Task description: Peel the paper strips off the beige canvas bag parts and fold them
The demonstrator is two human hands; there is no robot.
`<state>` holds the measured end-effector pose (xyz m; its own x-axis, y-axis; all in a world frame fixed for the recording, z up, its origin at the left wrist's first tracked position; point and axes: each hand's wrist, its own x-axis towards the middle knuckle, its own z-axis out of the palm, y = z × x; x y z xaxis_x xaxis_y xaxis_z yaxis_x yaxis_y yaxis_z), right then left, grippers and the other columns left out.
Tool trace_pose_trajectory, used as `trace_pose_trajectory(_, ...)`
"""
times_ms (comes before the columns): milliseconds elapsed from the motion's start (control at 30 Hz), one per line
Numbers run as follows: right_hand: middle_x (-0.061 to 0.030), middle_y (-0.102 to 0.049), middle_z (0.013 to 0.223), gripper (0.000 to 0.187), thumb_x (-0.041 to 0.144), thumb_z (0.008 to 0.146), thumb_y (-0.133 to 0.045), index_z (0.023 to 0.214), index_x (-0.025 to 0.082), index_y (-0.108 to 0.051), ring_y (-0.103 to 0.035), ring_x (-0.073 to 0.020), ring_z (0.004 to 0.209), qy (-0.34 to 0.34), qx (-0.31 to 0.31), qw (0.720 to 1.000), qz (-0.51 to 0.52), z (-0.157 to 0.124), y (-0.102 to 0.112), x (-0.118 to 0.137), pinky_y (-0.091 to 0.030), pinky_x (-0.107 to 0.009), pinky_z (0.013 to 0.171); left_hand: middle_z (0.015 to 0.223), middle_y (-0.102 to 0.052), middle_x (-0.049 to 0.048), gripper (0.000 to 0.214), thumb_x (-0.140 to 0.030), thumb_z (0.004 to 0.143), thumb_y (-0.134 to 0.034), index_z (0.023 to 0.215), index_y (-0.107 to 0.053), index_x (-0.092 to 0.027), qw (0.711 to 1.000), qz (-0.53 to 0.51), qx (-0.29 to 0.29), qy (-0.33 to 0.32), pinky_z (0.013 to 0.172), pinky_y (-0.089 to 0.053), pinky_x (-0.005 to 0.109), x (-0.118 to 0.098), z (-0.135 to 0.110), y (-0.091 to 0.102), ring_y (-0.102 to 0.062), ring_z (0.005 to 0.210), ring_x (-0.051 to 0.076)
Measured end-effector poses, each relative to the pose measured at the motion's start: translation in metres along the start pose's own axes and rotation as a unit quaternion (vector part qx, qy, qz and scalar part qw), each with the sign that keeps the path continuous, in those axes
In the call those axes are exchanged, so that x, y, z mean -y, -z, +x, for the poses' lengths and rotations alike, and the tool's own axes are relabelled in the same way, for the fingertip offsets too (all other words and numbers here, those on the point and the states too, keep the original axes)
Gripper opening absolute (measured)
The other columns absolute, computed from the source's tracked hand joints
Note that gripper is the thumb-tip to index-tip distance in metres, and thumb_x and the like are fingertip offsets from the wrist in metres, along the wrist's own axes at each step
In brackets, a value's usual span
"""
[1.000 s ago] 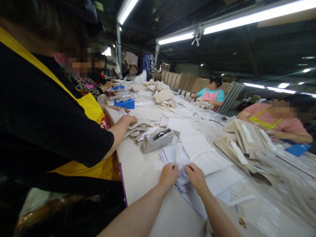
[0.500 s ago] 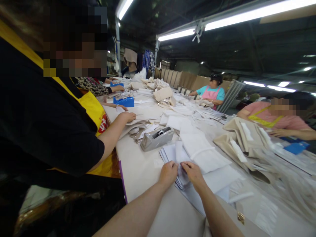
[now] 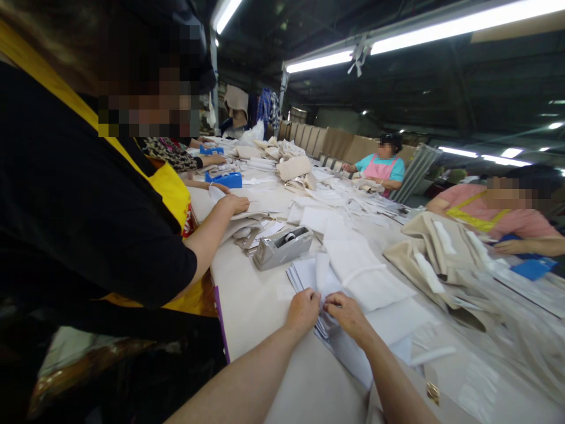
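My left hand (image 3: 302, 310) and my right hand (image 3: 350, 314) rest side by side on the near edge of a stack of white paper sheets (image 3: 309, 274) on the long pale worktable (image 3: 256, 312). Both hands pinch the sheets' edge, fingers curled down into the stack. A larger white sheet pile (image 3: 366, 277) lies just beyond the right hand. A grey tape dispenser (image 3: 282, 247) stands a little beyond the left hand.
A person in a black top and yellow apron (image 3: 88, 194) stands close on my left, hand (image 3: 233, 204) on beige pieces. Beige fabric bags (image 3: 436, 259) lie at right. Blue tape dispensers (image 3: 223, 178) and more workers (image 3: 379, 165) sit farther along.
My hands stay on the paper stack, fingers shifting slightly closer together. The neighbour on the left has leaned in more; the view has shifted a little.
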<state>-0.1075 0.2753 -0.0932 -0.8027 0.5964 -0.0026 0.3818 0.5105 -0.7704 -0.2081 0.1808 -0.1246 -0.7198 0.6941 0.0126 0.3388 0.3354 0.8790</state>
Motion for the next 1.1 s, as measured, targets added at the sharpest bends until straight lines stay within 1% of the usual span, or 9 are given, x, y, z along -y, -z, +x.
trace_pose_trajectory(133, -0.0003, -0.054, 0.067, 0.02, 0.037, 0.065, -0.051, 0.065, 0.018, -0.057, -0.05, -0.0173, 0.069, -0.027, 0.005, 0.999, 0.032, -0.003, 0.004, 0.004, -0.039, -0.028, 0.067, 0.066, -0.06, 0.0008, 0.028, -0.032, 0.086, -0.042, 0.068, -0.057, -0.018, 1.0, 0.006, -0.009, 0.004, 0.057, -0.03, 0.022, -0.001, 0.0, 0.0, -0.051, 0.064, 0.013)
trace_pose_trajectory(233, -0.0032, -0.059, 0.078, 0.023, 0.039, 0.064, -0.048, 0.065, 0.018, -0.055, -0.053, -0.0193, 0.078, -0.049, -0.008, 0.997, 0.052, -0.008, 0.021, 0.021, -0.04, -0.029, 0.07, 0.068, -0.061, 0.0018, 0.028, -0.032, 0.087, -0.041, 0.069, -0.058, -0.018, 1.0, 0.007, -0.013, 0.011, 0.058, -0.031, 0.022, -0.001, 0.0, 0.001, -0.052, 0.065, 0.013)
trace_pose_trajectory(433, -0.0005, -0.059, 0.074, 0.025, 0.044, 0.065, -0.05, 0.067, 0.019, -0.057, -0.051, -0.0182, 0.075, -0.035, -0.027, 0.999, -0.004, -0.031, 0.101, 0.082, -0.037, -0.029, 0.067, 0.068, -0.062, 0.0037, 0.026, -0.028, 0.086, -0.042, 0.067, -0.057, -0.018, 0.999, -0.029, -0.008, 0.027, 0.061, -0.035, 0.023, -0.003, 0.003, 0.002, -0.056, 0.067, 0.015)
trace_pose_trajectory(567, 0.0002, -0.058, 0.068, 0.026, 0.045, 0.066, -0.052, 0.07, 0.021, -0.058, -0.051, -0.0187, 0.069, -0.021, -0.059, 0.993, -0.104, -0.065, 0.148, 0.101, -0.036, -0.031, 0.065, 0.066, -0.061, 0.0016, 0.016, -0.024, 0.083, -0.045, 0.074, -0.057, -0.017, 0.994, -0.102, -0.004, 0.03, 0.056, -0.038, 0.021, -0.005, -0.001, 0.007, -0.055, 0.057, 0.012)
trace_pose_trajectory(700, -0.0017, -0.058, 0.069, 0.022, 0.043, 0.074, -0.046, 0.07, 0.023, -0.053, -0.052, -0.0204, 0.069, -0.001, -0.108, 0.97, -0.217, -0.125, 0.169, 0.11, -0.035, -0.033, 0.065, 0.086, -0.062, 0.004, 0.026, -0.025, 0.082, -0.043, 0.105, -0.05, -0.015, 0.98, -0.196, -0.014, 0.033, 0.049, -0.041, 0.02, -0.005, -0.022, 0.022, -0.053, 0.049, 0.008)
trace_pose_trajectory(800, -0.0032, -0.057, 0.07, 0.019, 0.032, 0.083, -0.037, 0.071, 0.024, -0.048, -0.051, -0.0203, 0.066, 0.009, -0.112, 0.927, -0.357, -0.186, 0.165, 0.122, -0.033, -0.035, 0.064, 0.085, -0.061, 0.0045, 0.034, -0.034, 0.081, -0.044, 0.109, -0.047, -0.014, 0.969, -0.245, -0.032, 0.014, 0.052, -0.044, 0.022, -0.009, -0.047, 0.043, -0.055, 0.057, 0.011)
trace_pose_trajectory(900, -0.0025, -0.057, 0.068, 0.016, 0.013, 0.076, -0.041, 0.068, 0.025, -0.048, -0.05, -0.0196, 0.061, 0.072, -0.081, 0.871, -0.478, -0.246, 0.144, 0.135, -0.032, -0.034, 0.065, 0.065, -0.057, -0.0012, 0.036, -0.041, 0.079, -0.048, 0.103, -0.053, -0.015, 0.962, -0.271, -0.028, -0.021, 0.056, -0.045, 0.022, -0.031, -0.072, 0.07, -0.055, 0.061, 0.013)
trace_pose_trajectory(1000, 0.0006, -0.058, 0.068, 0.018, 0.008, 0.07, -0.047, 0.075, 0.026, -0.047, -0.052, -0.0175, 0.058, 0.211, -0.087, 0.805, -0.547, -0.287, 0.11, 0.133, -0.033, -0.032, 0.06, 0.062, -0.056, -0.0023, 0.029, -0.041, 0.078, -0.052, 0.093, -0.058, -0.017, 0.947, -0.31, -0.021, -0.08, 0.059, -0.044, 0.022, -0.077, -0.099, 0.098, -0.054, 0.062, 0.012)
trace_pose_trajectory(1100, 0.0021, -0.056, 0.063, 0.013, 0.011, 0.078, -0.042, 0.072, 0.024, -0.043, -0.049, -0.016, 0.05, 0.281, -0.137, 0.747, -0.587, -0.309, 0.074, 0.112, -0.03, -0.031, 0.051, 0.073, -0.06, -0.0006, 0.02, -0.034, 0.081, -0.052, 0.09, -0.059, -0.017, 0.926, -0.325, 0.012, -0.192, 0.064, -0.045, 0.022, -0.134, -0.133, 0.118, -0.055, 0.066, 0.011)
